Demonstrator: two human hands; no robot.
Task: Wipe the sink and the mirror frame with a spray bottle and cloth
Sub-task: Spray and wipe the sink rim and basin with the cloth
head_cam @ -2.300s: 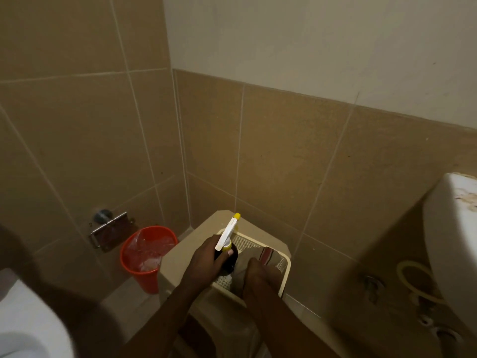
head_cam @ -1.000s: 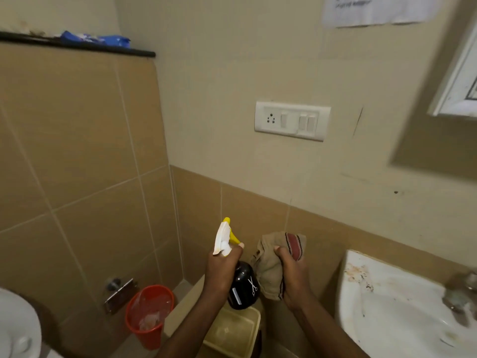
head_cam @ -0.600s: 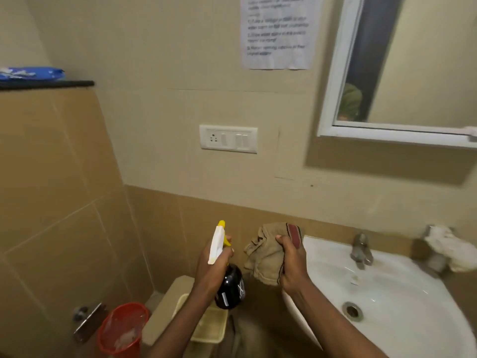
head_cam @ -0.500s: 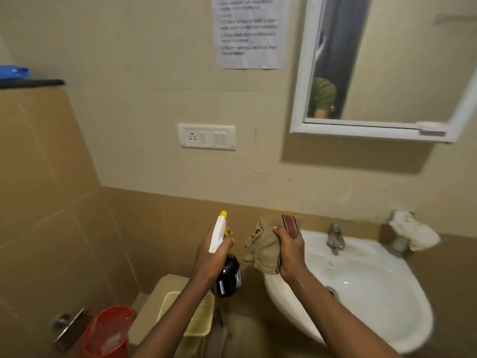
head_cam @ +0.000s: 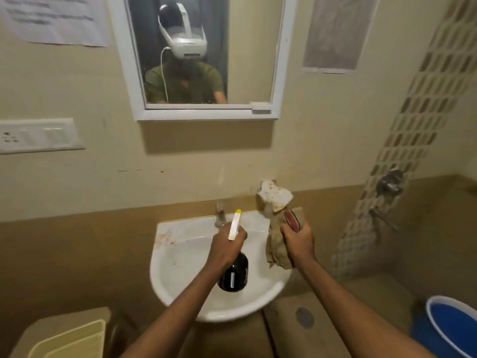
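Over the sink [head_cam: 180, 264], the left hand [head_cam: 224, 250] grasps the spray bottle [head_cam: 233, 273] (nozzle up). Beside it — right hand [head_cam: 299, 241] clenches the cloth [head_cam: 277, 251].

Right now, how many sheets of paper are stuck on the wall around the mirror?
2. One printed paper notice is left of the white-framed mirror, at the top corner; the other sheet hangs to the mirror's right. More could lie beyond the picture's edges.

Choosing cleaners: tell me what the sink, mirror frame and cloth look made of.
Sink: glossy white, likely glazed ceramic; stained near its back rim.
Mirror frame: smooth white, plastic or painted metal; cannot tell which.
Cloth: soft tan woven fabric, crumpled, with a red stripe.
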